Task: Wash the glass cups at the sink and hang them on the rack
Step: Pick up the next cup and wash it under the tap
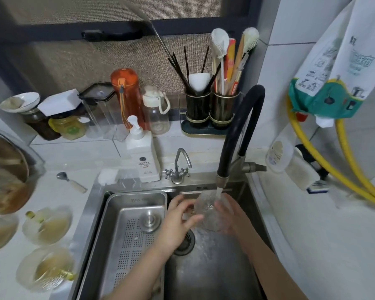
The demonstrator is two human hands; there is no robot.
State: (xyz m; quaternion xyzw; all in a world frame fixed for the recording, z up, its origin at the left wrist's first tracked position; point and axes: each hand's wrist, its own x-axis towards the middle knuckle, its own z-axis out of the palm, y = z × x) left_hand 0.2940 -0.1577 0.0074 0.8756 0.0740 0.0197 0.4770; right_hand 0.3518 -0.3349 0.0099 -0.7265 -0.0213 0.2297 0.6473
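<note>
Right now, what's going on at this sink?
A person is rinsing a glass cup under water running from the black faucet. Both hands are on it over the sink basin: the left hand on one side, the right hand on the other. A perforated steel tray sits in the sink's left half. No rack is in view.
</note>
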